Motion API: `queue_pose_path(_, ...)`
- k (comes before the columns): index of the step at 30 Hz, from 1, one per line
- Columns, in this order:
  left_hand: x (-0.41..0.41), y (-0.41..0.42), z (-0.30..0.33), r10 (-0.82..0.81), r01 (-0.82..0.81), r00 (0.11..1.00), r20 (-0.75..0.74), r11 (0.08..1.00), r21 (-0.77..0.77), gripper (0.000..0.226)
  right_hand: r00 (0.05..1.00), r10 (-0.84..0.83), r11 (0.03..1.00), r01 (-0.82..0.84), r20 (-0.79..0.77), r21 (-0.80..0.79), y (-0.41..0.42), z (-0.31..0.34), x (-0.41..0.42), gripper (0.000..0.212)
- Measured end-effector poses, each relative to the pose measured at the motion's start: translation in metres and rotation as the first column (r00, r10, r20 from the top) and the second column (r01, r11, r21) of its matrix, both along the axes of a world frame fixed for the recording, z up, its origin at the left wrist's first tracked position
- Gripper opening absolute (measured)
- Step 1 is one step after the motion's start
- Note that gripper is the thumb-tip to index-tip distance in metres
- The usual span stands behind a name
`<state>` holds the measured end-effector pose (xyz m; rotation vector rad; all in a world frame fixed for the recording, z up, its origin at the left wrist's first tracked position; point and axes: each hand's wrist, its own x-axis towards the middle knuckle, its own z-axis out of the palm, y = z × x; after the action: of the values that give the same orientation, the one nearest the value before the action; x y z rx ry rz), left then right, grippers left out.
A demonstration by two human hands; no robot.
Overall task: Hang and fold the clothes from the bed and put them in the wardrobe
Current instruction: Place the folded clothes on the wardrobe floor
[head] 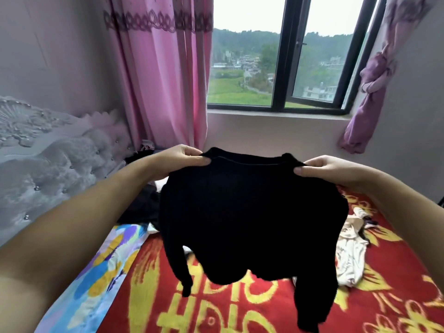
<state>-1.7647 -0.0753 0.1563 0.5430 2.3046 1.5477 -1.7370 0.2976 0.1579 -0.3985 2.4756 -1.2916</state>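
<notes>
You hold the black sweater [249,212] up over the bed [240,304] by its shoulders; your left hand [182,159] pinches one shoulder between thumb and fingers, your right hand [329,170] pinches the other; the sleeves dangle unfolded; a cream garment [348,255] and a dark heap [141,207] lie on the bed, so by my reckoning most of the work remains; no wardrobe shows here.
</notes>
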Motion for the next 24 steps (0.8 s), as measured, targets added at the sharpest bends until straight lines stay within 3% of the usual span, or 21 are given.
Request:
queue_pose_path(4, -0.002, 0.005, -0.001, 0.033, -0.047, 0.995, -0.095, 0.986, -0.158, 0.031, 0.958, -0.118, 0.946, 0.189, -0.261, 0.264, -0.007, -0.008, -0.008, 0.042)
queue_pose_path(8, -0.005, 0.011, -0.007, 0.122, -0.23, 0.931, -0.344, 0.928, -0.294, 0.037, 0.761, -0.105, 0.847, 0.406, -0.64, 0.343, -0.013, -0.015, -0.014, 0.041)
queue_pose_path(11, -0.007, 0.022, -0.01, 0.236, -0.412, 0.844, -0.482, 0.861, -0.299, 0.042, 0.659, -0.129, 0.808, 0.504, -0.741, 0.307, -0.028, -0.012, -0.015, 0.046)
queue_pose_path(12, -0.005, 0.028, -0.008, 0.318, -0.452, 0.836, -0.446, 0.862, -0.231, 0.041, 0.662, -0.172, 0.811, 0.516, -0.73, 0.277, -0.035, -0.009, -0.015, 0.047)
queue_pose_path(14, 0.0, 0.042, -0.004, 0.463, -0.475, 0.864, -0.197, 0.88, -0.014, 0.034, 0.711, -0.297, 0.827, 0.525, -0.637, 0.2, -0.05, -0.002, -0.015, 0.053)
queue_pose_path(17, 0.008, 0.068, 0.003, 0.448, -0.47, 0.882, 0.143, 0.852, 0.232, 0.027, 0.803, -0.43, 0.868, 0.493, -0.412, 0.056, -0.073, 0.006, -0.011, 0.057)
queue_pose_path(20, 0.019, 0.091, 0.007, 0.36, -0.444, 0.884, 0.297, 0.846, 0.295, 0.026, 0.867, -0.408, 0.911, 0.407, -0.285, -0.067, -0.097, 0.004, -0.005, 0.053)
queue_pose_path(24, 0.027, 0.107, 0.01, 0.312, -0.426, 0.886, 0.342, 0.838, 0.34, 0.026, 0.869, -0.394, 0.919, 0.365, -0.299, -0.149, -0.111, -0.005, -0.002, 0.048)
